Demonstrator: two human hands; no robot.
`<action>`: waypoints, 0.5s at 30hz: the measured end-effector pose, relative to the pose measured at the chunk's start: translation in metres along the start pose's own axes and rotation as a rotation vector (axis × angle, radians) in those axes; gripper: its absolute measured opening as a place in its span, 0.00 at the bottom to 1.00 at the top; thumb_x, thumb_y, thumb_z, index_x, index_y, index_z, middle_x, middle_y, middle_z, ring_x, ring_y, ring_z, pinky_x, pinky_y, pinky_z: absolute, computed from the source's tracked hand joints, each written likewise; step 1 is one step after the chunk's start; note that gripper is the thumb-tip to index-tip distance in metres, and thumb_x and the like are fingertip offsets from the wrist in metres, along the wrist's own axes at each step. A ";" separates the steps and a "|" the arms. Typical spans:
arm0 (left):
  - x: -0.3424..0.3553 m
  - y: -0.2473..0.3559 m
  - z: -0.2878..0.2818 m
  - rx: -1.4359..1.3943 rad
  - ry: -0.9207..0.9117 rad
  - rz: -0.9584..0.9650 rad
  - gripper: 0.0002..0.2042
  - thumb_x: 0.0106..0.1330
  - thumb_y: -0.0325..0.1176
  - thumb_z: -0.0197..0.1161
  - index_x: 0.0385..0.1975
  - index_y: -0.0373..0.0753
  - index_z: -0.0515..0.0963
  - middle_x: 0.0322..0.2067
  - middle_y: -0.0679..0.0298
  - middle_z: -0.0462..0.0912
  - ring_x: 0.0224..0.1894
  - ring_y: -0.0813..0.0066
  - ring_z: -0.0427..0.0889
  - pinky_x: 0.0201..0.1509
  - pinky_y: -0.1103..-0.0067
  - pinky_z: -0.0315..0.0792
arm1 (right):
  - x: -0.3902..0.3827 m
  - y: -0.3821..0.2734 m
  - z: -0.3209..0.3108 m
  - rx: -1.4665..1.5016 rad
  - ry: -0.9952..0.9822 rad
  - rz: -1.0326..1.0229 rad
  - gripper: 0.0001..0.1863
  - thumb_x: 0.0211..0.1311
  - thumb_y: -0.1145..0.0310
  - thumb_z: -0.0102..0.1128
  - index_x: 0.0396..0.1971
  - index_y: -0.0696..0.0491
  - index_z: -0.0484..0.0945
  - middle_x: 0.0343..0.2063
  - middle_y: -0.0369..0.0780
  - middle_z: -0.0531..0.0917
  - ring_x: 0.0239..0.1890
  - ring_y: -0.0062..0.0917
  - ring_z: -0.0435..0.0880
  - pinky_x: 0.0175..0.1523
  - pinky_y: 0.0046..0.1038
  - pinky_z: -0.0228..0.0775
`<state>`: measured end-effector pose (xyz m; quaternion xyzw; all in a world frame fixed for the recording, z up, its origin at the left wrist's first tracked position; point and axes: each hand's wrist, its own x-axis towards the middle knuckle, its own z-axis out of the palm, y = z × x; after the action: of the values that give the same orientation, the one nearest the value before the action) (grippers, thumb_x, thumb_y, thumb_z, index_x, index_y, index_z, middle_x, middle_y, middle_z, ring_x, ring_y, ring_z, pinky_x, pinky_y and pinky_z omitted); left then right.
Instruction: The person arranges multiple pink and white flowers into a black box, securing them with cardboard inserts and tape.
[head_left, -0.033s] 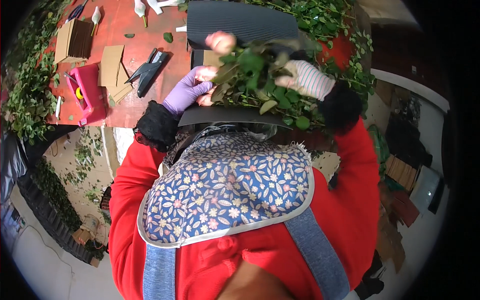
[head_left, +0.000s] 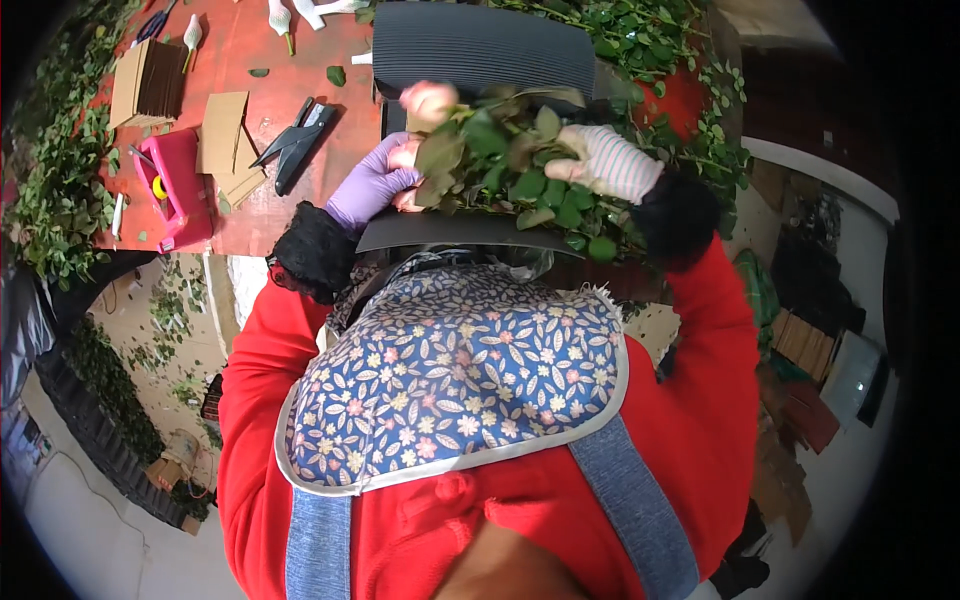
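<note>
My left hand (head_left: 370,185), in a purple glove, is closed on pink rose heads (head_left: 404,155) above a dark board (head_left: 450,232). My right hand (head_left: 620,160), in a striped glove, grips leafy rose stems (head_left: 500,160), its fingertips partly among the leaves. A blurred pink rose (head_left: 430,100) sits at the upper left of the bunch. Behind it stands a black ridged panel (head_left: 480,45). Left of my left hand, a black stapler (head_left: 300,140) lies on the red table (head_left: 270,75).
Cardboard stacks (head_left: 145,80) and flat pieces (head_left: 220,130) are on the left, with a pink tape dispenser (head_left: 185,195). White netted buds (head_left: 280,20) lie at the back. Leafy stems (head_left: 650,35) (head_left: 55,200) pile at both sides.
The upper pink rose has moved slightly down and to the left. My right hand and the stems in it have shifted slightly left, and the leaves sit differently.
</note>
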<state>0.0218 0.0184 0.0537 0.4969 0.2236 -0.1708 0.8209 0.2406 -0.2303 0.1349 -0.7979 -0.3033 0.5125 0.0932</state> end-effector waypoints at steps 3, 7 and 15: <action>0.006 -0.012 -0.007 -0.152 -0.062 0.179 0.18 0.66 0.20 0.54 0.55 0.42 0.69 0.35 0.76 0.70 0.33 0.90 0.67 0.32 0.88 0.66 | -0.005 -0.044 -0.003 -0.039 -0.220 0.038 0.38 0.59 0.54 0.65 0.61 0.63 0.63 0.57 0.51 0.74 0.57 0.32 0.74 0.61 0.30 0.65; -0.002 -0.002 0.000 0.098 -0.004 0.194 0.17 0.66 0.24 0.58 0.54 0.42 0.71 0.38 0.79 0.72 0.34 0.92 0.68 0.38 0.90 0.66 | -0.007 -0.048 -0.011 -0.147 -0.310 0.036 0.38 0.58 0.55 0.67 0.60 0.63 0.64 0.50 0.50 0.79 0.48 0.29 0.80 0.52 0.30 0.72; 0.010 -0.015 -0.009 -0.048 -0.090 0.150 0.17 0.66 0.26 0.61 0.55 0.41 0.69 0.39 0.71 0.76 0.37 0.83 0.77 0.40 0.84 0.74 | -0.007 -0.011 0.000 0.100 0.162 0.010 0.21 0.62 0.70 0.61 0.53 0.61 0.72 0.29 0.34 0.80 0.24 0.17 0.72 0.30 0.23 0.69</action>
<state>0.0213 0.0189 0.0339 0.4844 0.1524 -0.1256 0.8522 0.2340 -0.2254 0.1455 -0.8326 -0.2647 0.4614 0.1545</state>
